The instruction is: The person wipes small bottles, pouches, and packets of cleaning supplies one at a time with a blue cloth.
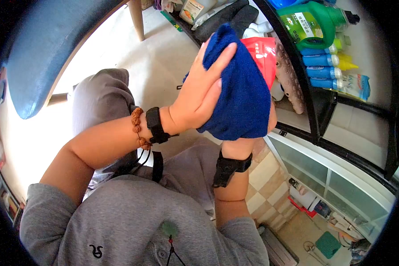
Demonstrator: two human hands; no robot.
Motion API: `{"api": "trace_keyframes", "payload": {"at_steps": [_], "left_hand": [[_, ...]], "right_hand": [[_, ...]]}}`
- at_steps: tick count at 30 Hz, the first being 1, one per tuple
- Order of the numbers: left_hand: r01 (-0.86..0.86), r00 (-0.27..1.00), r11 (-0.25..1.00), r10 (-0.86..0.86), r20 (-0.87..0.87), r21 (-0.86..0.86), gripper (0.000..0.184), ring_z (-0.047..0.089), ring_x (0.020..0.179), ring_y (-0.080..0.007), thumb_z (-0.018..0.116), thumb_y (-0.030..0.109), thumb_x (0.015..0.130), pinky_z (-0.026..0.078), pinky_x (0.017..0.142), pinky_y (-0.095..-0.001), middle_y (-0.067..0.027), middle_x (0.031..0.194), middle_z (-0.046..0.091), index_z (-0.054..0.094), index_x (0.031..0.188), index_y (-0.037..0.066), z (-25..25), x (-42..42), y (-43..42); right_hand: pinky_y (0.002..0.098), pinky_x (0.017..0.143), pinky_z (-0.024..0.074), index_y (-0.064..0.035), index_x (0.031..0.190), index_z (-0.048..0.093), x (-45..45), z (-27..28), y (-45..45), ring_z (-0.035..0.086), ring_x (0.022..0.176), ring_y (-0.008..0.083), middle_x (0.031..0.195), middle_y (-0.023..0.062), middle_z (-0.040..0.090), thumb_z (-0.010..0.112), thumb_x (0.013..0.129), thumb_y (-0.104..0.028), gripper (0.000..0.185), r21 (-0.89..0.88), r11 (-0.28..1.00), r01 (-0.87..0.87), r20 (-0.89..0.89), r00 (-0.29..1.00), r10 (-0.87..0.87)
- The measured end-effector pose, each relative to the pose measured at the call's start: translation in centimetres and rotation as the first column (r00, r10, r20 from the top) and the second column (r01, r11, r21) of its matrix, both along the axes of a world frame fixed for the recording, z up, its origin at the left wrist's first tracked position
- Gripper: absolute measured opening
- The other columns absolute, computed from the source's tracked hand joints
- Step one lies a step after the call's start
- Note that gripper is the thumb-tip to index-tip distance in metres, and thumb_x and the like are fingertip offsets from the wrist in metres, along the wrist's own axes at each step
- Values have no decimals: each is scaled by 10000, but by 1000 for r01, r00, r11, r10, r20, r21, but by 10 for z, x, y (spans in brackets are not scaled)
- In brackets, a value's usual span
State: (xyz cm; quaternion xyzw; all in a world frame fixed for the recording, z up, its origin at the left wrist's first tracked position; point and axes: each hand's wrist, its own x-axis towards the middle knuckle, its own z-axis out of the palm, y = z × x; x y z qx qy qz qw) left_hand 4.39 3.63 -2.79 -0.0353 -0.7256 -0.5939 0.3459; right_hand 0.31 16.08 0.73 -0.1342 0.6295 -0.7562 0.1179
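Dark-blue cloth [244, 97], raised, loosely draped

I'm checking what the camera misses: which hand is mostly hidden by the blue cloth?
The right hand: little of it shows past the blue cloth, while the left hand lies over it, largely visible.

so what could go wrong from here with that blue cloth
The blue cloth hides most of the right hand, so a poor grip behind it could go unnoticed. The red packet shows right beside the cloth's edge, so a careless sweep might knock it, though I can't tell whether it's held or resting. The beaded bracelet on the left wrist might also catch on loose fabric.
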Motion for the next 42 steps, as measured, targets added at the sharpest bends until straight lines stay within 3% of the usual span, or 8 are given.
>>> {"api": "trace_keyframes", "payload": {"at_steps": [9,17,21,25,28,36,41,42], "left_hand": [[-267,872,781,-55,-487,-565,498,355,1258,-499,586,338,862,226,1066,-546,-336,1334,375,482,1278,87,-27,-27,-51],[326,914,790,-403,40,519,523,476,1201,-291,547,125,885,360,1017,-359,-252,1300,467,361,1343,-44,-63,-24,-24],[184,983,978,-183,12,-99,344,611,984,-276,523,162,910,462,870,-346,-234,1098,610,503,1168,-65,-45,-13,-33],[575,696,720,-680,230,389,474,530,1111,-187,364,309,979,412,955,-319,-166,1178,593,488,1229,-75,-15,-18,-38],[732,328,198,-941,-83,651,839,505,1136,-157,821,271,708,385,1002,-326,-88,1264,543,366,1355,-11,-22,-14,-24],[353,616,456,-770,164,817,412,592,871,-69,627,330,898,497,790,-253,-20,998,656,584,1166,21,-10,-5,-11],[268,776,487,-620,114,831,390,583,888,-62,555,337,939,489,805,-248,-12,1007,649,584,1147,8,-1,-11,-18],[274,793,497,-601,100,823,395,582,885,-61,550,343,940,490,802,-247,-12,1005,648,584,1145,7,0,-11,-19]], "right_hand": [[421,927,480,32,1289,446,-9,21,21,563,1116,270,1263,192,540,540,869,-222,500,-630,774,63,306,936,173],[478,1032,390,10,1308,433,9,3,12,522,1158,309,1287,175,519,565,831,-336,605,-628,715,-307,163,847,506],[460,1027,393,7,1310,430,-1,-3,15,521,1159,305,1292,175,514,547,858,-327,574,-673,733,-102,246,903,352],[468,1032,382,-1,1319,424,-21,9,36,512,1172,310,1315,175,494,519,863,-397,611,-590,806,-55,243,939,242],[473,1036,374,-7,1325,420,-28,13,46,505,1182,313,1331,174,479,497,867,-450,642,-502,864,-31,220,962,162],[488,1047,352,-23,1342,409,-63,-4,55,486,1207,323,1376,173,440,440,876,-590,734,-408,913,16,234,968,88],[499,1101,239,-61,1432,288,-68,21,22,379,1305,309,1450,167,343,334,858,-701,861,-834,424,-353,-77,836,544],[476,1100,245,-40,1417,305,-59,19,22,385,1298,284,1439,149,360,346,925,-583,734,-658,740,-140,175,928,330]]}}
